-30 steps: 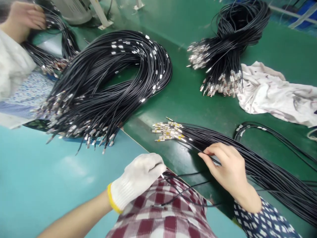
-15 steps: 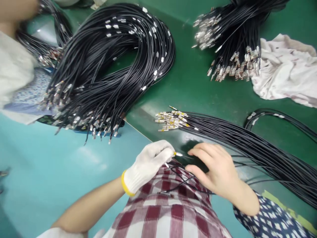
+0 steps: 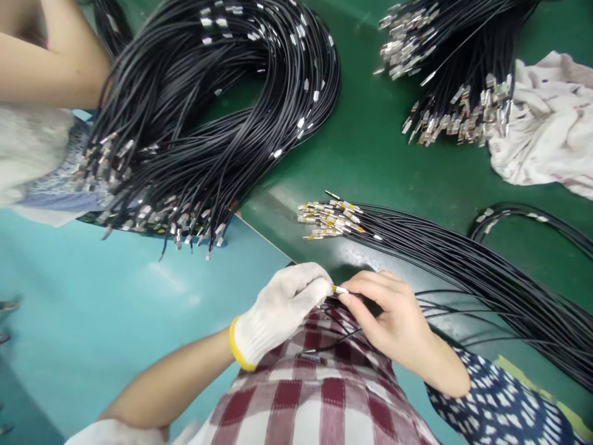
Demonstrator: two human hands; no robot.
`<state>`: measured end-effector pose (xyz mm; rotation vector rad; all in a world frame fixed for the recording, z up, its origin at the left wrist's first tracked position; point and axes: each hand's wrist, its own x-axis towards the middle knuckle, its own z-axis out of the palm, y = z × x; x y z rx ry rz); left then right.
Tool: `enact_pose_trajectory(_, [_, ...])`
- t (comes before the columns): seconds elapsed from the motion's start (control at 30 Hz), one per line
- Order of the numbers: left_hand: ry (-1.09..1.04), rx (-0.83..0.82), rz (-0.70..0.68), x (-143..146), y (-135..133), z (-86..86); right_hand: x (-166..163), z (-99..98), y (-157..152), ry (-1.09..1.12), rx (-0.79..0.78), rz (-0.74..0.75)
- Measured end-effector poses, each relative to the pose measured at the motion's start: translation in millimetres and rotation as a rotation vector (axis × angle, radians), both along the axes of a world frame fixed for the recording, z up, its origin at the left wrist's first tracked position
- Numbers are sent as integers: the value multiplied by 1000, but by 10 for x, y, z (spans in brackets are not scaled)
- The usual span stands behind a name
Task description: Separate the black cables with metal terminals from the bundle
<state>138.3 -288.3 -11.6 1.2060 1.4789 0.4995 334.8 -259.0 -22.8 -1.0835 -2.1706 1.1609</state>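
My left hand (image 3: 290,306), in a white knit glove with a yellow cuff, pinches the tip of a black cable. The cable end (image 3: 340,289) pokes out past the glove, silver with a yellow band. Bare, my right hand (image 3: 389,315) has its thumb and forefinger closed on the same cable just behind that end. Other loose black cables (image 3: 343,337) hang below the hands across the checked apron. Just beyond my hands lies a bundle of black cables (image 3: 440,247), its silver-and-yellow tips (image 3: 328,219) pointing left.
A large looped pile of black cables (image 3: 296,80) covers the table's far left. Another cable bundle (image 3: 472,80) lies far right beside a crumpled white cloth (image 3: 546,123). Another person's arm (image 3: 55,68) reaches in at upper left. The green table (image 3: 384,161) ends diagonally near my hands.
My right hand has moved left and closed its fingers on the cable behind its end; before, they were apart. The gloved left hand keeps its pinch. The whole view has shifted slightly.
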Motion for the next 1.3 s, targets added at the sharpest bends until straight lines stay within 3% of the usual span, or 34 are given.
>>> enact_pose_trajectory(0.17, [-17, -58, -24, -12, 22, -6, -14, -37, -81, -154, 419, 9])
enact_pose_trajectory(0.23, [-19, -75, -38, -16, 21, -2, -10, -23, -75, -189, 513, 34])
enact_pose_trajectory(0.3, [-22, -81, -53, -18, 8, 1, -9, 3, -48, -168, 368, 68])
enact_pose_trajectory(0.43, [-39, -73, -74, -14, -24, -16, -37, 52, -11, -83, -198, 132])
enact_pose_trajectory(0.6, [-45, -77, -77, -18, -38, -41, -64, 54, -41, -80, -153, 48])
enact_pose_trajectory(0.77, [-219, -304, -12, -29, -19, -14, -13, 57, -9, 50, -533, 139])
enact_pose_trajectory(0.93, [-517, -420, -27, -12, 25, -50, 15, 25, -78, 176, -857, 44])
enact_pose_trajectory(1.07, [-677, -465, -102, 38, -44, -190, 31, -12, -195, 231, -950, 11])
enact_pose_trajectory(1.3, [-895, -667, -104, 154, -323, -508, 41, -54, -415, 168, -824, -58])
